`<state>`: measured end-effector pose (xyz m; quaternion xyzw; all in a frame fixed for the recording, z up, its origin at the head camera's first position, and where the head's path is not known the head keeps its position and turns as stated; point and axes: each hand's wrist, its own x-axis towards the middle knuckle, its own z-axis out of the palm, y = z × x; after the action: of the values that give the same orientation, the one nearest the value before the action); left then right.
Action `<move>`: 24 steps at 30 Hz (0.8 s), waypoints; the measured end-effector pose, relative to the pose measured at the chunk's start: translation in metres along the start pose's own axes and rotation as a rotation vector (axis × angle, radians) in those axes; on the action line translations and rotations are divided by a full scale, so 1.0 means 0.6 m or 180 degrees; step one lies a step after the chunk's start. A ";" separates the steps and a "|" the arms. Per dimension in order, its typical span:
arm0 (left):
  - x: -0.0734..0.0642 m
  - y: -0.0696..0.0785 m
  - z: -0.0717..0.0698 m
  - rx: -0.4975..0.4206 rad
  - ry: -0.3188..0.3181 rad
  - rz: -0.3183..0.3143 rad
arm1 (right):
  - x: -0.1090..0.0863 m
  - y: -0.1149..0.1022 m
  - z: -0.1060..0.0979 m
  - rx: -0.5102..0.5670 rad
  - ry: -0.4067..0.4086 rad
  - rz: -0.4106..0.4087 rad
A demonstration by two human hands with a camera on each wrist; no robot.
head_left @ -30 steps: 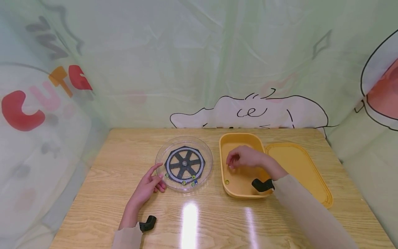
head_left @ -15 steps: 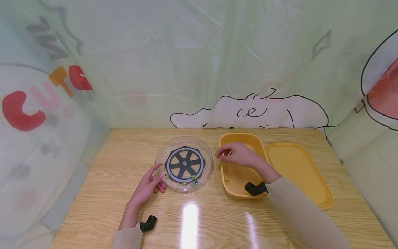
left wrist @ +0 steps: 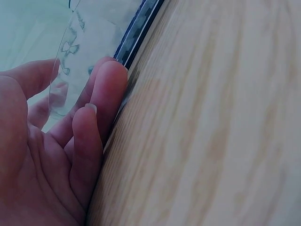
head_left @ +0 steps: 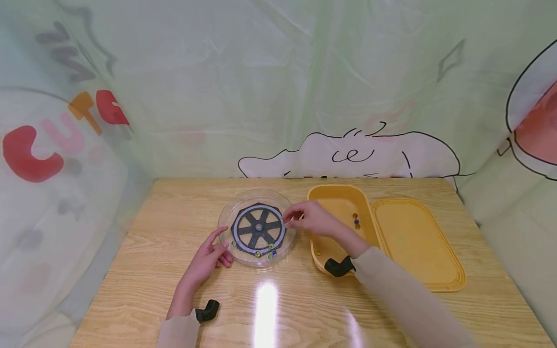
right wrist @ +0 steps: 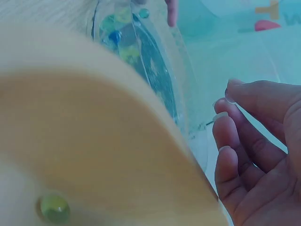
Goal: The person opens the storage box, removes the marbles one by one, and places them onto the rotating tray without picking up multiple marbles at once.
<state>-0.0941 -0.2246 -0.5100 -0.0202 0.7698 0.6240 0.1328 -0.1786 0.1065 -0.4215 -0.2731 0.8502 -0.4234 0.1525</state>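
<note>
A round clear dish (head_left: 256, 194) with a dark spoked wheel (head_left: 259, 228) in view through it stands on the table. Several green and blue marbles (head_left: 258, 253) lie along its near side. My left hand (head_left: 210, 255) holds the dish's left rim, thumb and fingers around the edge. Over the dish's right edge, my right hand (head_left: 311, 218) has thumb and fingertips pinched together; a small clear glint shows between them in the right wrist view, seemingly a marble, mostly hidden. Inside the yellow box (head_left: 339, 191), several marbles (head_left: 357, 222) remain, one yellow-green marble (right wrist: 55, 207) in the near-left corner.
A yellow lid (head_left: 419, 241) lies flat to the right of the box. The wooden table (head_left: 243, 314) reaches back to a printed curtain (head_left: 261, 96). My right forearm crosses above the box's near part.
My right hand has moved left, from inside the yellow box across its wall to the dish's right edge, uncovering marbles in the box. The left hand and the dish have stayed put.
</note>
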 end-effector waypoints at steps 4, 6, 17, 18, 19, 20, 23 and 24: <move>0.001 0.001 0.001 0.0002 -0.0009 0.0041 | 0.004 -0.006 0.012 0.0044 -0.0095 -0.0131; 0.002 0.000 0.001 0.0000 -0.0024 0.0059 | 0.006 -0.008 0.017 0.0048 -0.0157 -0.0180; 0.002 -0.001 0.002 0.0021 -0.0015 0.0093 | 0.010 -0.017 0.034 -0.0169 -0.0533 -0.0164; 0.002 -0.001 0.002 0.0024 -0.0012 0.0095 | 0.009 -0.017 0.034 -0.0169 -0.0552 -0.0155; 0.001 -0.001 0.002 0.0027 -0.0012 0.0099 | 0.009 -0.017 0.033 -0.0170 -0.0563 -0.0135; 0.001 -0.002 0.002 0.0026 -0.0012 0.0100 | 0.008 -0.017 0.033 -0.0179 -0.0560 -0.0110; 0.001 -0.002 0.001 0.0027 -0.0008 0.0097 | 0.007 -0.016 0.028 -0.0158 -0.0523 -0.0080; 0.001 -0.001 0.001 0.0031 -0.0010 0.0098 | 0.006 -0.015 0.026 -0.0143 -0.0496 -0.0081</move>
<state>-0.0943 -0.2241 -0.5110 -0.0067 0.7729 0.6222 0.1245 -0.1708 0.0902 -0.4233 -0.3193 0.8416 -0.3836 0.2066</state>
